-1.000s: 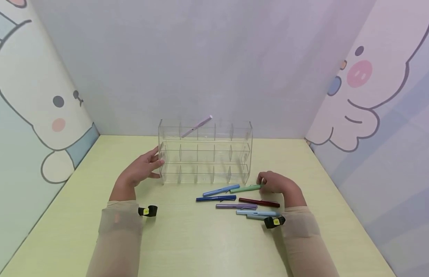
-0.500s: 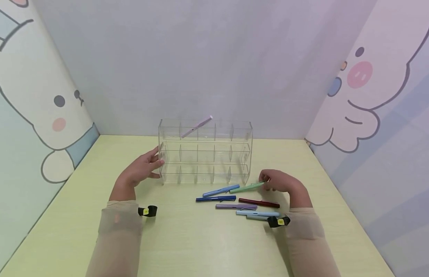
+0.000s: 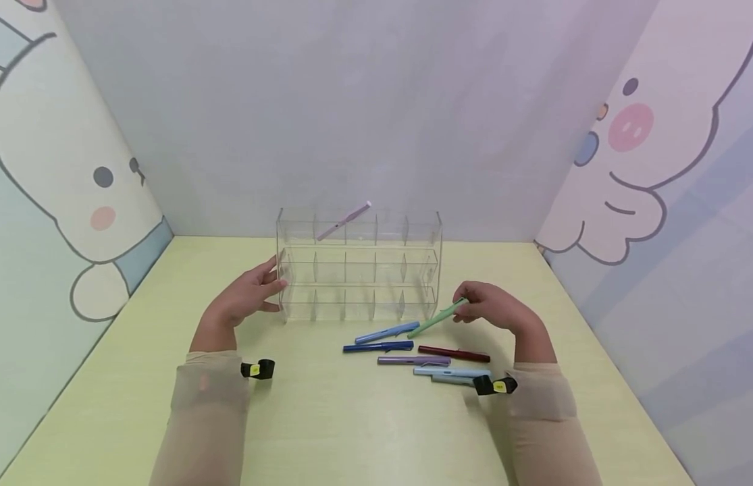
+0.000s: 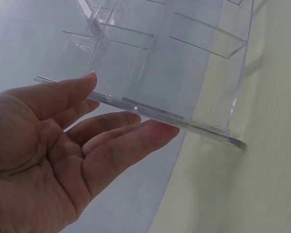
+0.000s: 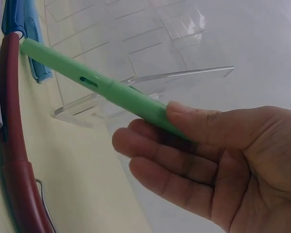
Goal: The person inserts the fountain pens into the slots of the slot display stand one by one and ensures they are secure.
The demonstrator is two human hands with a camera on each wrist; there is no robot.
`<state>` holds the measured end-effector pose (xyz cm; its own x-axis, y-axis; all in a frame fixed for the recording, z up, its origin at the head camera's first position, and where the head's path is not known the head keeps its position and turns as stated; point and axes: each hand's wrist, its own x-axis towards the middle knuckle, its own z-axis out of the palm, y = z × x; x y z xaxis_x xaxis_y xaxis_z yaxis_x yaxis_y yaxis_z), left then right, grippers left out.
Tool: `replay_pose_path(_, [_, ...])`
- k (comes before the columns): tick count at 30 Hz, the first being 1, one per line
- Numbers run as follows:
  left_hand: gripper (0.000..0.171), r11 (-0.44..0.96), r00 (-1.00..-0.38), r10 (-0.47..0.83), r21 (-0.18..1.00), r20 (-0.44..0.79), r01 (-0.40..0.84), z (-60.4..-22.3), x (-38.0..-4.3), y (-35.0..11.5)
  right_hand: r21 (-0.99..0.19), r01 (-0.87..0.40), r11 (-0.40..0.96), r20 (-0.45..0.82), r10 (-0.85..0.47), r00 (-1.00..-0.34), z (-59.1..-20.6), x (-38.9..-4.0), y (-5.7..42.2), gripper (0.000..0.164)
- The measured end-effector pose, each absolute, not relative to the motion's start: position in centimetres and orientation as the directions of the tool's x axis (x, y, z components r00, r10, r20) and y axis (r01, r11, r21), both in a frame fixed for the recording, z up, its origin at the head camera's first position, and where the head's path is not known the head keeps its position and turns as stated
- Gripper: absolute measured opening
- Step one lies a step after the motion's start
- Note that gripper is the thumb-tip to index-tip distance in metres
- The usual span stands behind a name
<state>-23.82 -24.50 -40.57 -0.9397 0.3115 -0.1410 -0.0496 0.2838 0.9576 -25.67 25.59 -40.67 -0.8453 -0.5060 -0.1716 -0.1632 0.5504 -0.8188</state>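
In the head view, a clear acrylic rack (image 3: 360, 285) with three tiers of compartments stands on the table. My left hand (image 3: 245, 297) rests against its left side panel, fingers fairly straight along the outside and the thumb near the panel's edge; the left wrist view shows the hand (image 4: 63, 145) touching that panel. To the right of the rack, my right hand (image 3: 488, 307) pinches a green pen (image 5: 94, 82) between thumb and fingers near its clip end. The pen slants, its other end low beside the blue pens. A pink pen (image 3: 344, 221) leans in the top tier.
Several pens lie before the rack: a light blue pen (image 3: 387, 333), a dark blue pen (image 3: 378, 347), a dark red pen (image 3: 454, 354), a purple pen (image 3: 414, 361), a pale blue pen (image 3: 452, 372) and a grey-blue pen (image 3: 452, 380) partly behind the wrist camera. Walls enclose the table.
My right hand has raised the clip end of the green pen off the table, moving up and slightly right, so the pen tilts more steeply. The left hand and rack stay put.
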Motion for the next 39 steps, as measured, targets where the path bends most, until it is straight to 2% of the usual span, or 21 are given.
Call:
replay_pose_path(5, [0.071, 0.276, -0.939, 0.311, 0.959, -0.150, -0.062, -40.5, -24.0, -24.5, -0.880, -0.154, 0.450, -0.106, -0.501, -0.859, -40.0, -25.4, 25.9, 0.019])
replay_pose_path(15, [0.070, 0.264, -0.936, 0.321, 0.963, -0.146, -0.059, -40.7, -24.0, -24.7, -0.912, -0.232, 0.337, 0.046, -0.477, -0.878, -38.5, -24.7, 26.1, 0.024])
replay_pose_path(26, [0.071, 0.270, -0.936, 0.324, 0.962, -0.138, -0.048, -40.7, -24.0, -24.5, -0.900, -0.326, 0.290, 0.197, -0.398, -0.896, -37.8, -24.5, 25.2, 0.024])
replay_pose_path(39, [0.068, 0.270, -0.934, 0.329, 0.962, -0.141, -0.050, -40.7, -24.1, -24.6, -0.912, -0.358, 0.201, 0.276, -0.344, -0.898, -37.6, -24.4, 25.0, 0.027])
